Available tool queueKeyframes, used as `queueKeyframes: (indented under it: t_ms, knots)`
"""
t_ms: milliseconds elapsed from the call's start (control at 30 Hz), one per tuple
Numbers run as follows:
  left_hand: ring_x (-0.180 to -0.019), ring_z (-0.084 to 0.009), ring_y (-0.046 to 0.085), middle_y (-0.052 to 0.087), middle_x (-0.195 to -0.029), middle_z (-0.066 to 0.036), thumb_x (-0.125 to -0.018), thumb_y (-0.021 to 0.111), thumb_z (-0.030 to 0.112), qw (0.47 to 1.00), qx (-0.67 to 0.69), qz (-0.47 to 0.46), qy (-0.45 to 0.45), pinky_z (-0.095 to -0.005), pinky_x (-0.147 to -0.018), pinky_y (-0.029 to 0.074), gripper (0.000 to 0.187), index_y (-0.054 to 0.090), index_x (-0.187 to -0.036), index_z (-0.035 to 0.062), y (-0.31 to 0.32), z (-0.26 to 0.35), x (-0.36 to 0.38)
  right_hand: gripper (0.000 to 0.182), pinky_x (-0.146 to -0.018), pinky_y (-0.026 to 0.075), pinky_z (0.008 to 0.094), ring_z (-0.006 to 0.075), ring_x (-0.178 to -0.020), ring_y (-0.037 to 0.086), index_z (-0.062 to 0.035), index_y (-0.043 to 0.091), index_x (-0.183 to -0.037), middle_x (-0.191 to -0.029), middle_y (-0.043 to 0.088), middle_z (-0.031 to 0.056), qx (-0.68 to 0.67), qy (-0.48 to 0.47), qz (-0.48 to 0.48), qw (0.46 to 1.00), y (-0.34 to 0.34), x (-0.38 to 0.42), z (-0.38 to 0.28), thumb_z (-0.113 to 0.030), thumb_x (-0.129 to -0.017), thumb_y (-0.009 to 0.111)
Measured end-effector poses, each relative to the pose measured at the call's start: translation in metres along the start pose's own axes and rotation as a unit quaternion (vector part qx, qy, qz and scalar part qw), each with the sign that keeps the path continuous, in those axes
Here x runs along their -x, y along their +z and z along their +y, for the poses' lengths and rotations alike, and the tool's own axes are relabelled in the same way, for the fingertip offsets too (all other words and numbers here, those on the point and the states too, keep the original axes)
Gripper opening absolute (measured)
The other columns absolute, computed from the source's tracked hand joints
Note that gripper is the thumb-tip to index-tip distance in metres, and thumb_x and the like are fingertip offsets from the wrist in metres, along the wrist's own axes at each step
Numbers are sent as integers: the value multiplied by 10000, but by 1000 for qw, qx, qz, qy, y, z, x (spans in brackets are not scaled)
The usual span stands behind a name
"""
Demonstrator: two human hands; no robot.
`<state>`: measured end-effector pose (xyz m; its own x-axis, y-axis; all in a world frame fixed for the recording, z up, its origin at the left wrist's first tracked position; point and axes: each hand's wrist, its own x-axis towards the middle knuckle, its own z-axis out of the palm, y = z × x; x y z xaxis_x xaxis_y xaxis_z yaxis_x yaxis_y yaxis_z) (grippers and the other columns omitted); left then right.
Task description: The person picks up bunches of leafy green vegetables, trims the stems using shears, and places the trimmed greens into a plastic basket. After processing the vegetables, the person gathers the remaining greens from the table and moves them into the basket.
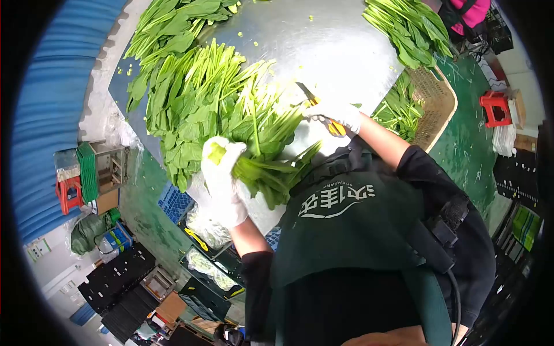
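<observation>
My left hand, in a white glove, is closed around a bunch of leafy greens. Pale cut stems show at the top of that fist, and leaves spread out to its right. White-gloved too, my right hand grips a knife with an orange and black handle, its dark blade pointing up and left. Beside both hands, a large pile of leafy greens lies on the metal table, stems mostly toward the middle.
More greens lie at the table's far right corner. Below them stands a beige plastic basket holding greens. Small stem bits dot the tabletop. Blue crates and bagged produce are low on the left. Red stools stand on the green floor.
</observation>
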<state>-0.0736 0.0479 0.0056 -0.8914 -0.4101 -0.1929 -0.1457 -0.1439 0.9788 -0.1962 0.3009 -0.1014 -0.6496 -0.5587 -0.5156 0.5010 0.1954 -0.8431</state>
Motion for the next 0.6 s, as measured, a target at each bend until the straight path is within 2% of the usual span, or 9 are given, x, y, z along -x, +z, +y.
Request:
queueKeyframes:
  t_ms: [67,100,133,200,333,400,500,533,600]
  knots:
    - [-702,-99,533,598,-784,-24,-711,719,25,987,-152,-53,26,-231,-683,439,271,609,-958,41,28,-25,-13,153,-386,311,155,10,-448,420,-71,611,-776,-579,532,-40,-35,-13,17,999,5,3,0,-193,-777,703]
    - [-707,-111,541,611,-796,-23,-704,733,53,969,-219,-55,98,-247,-691,449,282,622,-962,35,44,-43,-18,153,-386,311,155,10,-448,420,-71,611,-776,-579,532,-40,-34,-13,16,999,9,8,-3,-193,-777,703]
    - [-743,-115,561,631,-844,-45,-703,735,50,972,-225,-51,51,-248,-690,453,259,631,-938,19,59,-58,-22,143,-394,326,168,17,-464,426,-65,609,-832,-621,547,-27,-42,-21,25,999,13,14,-9,-169,-777,690]
    - [-762,-186,612,654,-862,-101,-698,747,98,920,-330,-83,194,-288,-720,473,282,638,-949,29,77,-84,-32,157,-402,340,182,24,-480,433,-60,607,-888,-664,563,-13,-53,-32,39,997,12,17,-12,-146,-777,678]
    - [-741,-230,613,646,-826,-128,-691,757,134,898,-402,-87,158,-313,-715,473,275,644,-923,37,91,-100,-39,195,-553,450,274,113,-657,528,-3,591,-922,-758,567,20,-91,-148,87,981,14,-3,22,-131,-796,666]
    - [-732,-245,611,643,-812,-135,-690,759,144,902,-395,-77,157,-322,-710,473,271,646,-912,38,91,-100,-41,244,-705,473,301,137,-841,543,15,573,-1046,-904,591,38,289,-362,182,867,9,-14,28,-99,-836,619]
    - [-716,-254,609,643,-782,-127,-686,759,144,894,-416,-47,159,-321,-700,470,258,646,-892,36,93,-92,-40,282,-805,465,285,140,-947,553,-15,565,-1149,-1007,609,78,383,-319,153,853,9,-4,25,-87,-877,551]
    - [-712,-256,608,643,-784,-130,-686,755,136,891,-417,-44,175,-320,-698,469,251,644,-886,34,95,-90,-39,282,-805,465,285,140,-947,553,-15,565,-1149,-1007,609,78,382,-319,154,853,10,-8,30,-87,-877,551]
    - [-707,-258,607,644,-785,-132,-685,752,128,887,-417,-43,192,-319,-697,468,244,642,-880,31,95,-88,-39,338,-881,447,281,164,-1015,563,-37,531,-1224,-1061,605,136,163,-335,111,921,12,-23,45,-84,-890,517]
